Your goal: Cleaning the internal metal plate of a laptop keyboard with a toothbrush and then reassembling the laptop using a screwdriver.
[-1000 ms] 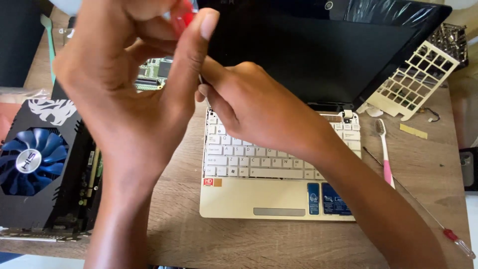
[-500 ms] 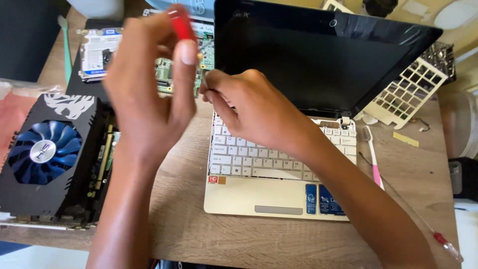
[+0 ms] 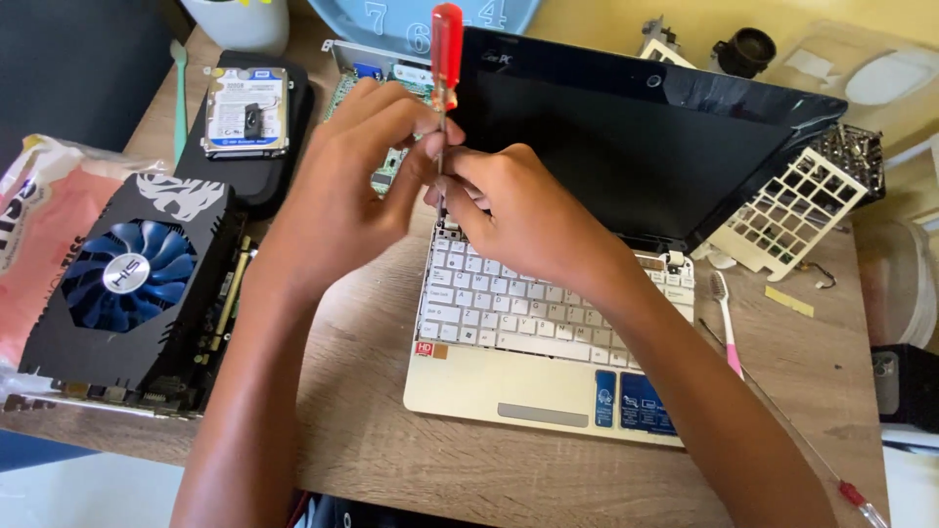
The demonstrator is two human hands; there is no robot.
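Graphics card (image 3: 132, 288), hard drive (image 3: 245, 112): lying idle at left. Left hand (image 3: 337, 210): fingers pinched on the shaft of the red screwdriver (image 3: 446, 59), held upright. Right hand (image 3: 523, 220): curled, steadying the tip at the small laptop (image 3: 548, 323) keyboard's top-left corner. Step, by judgement: working that corner; next calls for steady downward pressure. Toothbrush (image 3: 724, 323): right.

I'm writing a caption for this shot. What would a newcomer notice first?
Both hands meet at the top left corner of the small cream laptop: the left hand pinches a red-handled screwdriver held upright, the right hand steadying its shaft. Left of the laptop lies a black graphics card with a blue fan; behind it rests a bare hard drive.
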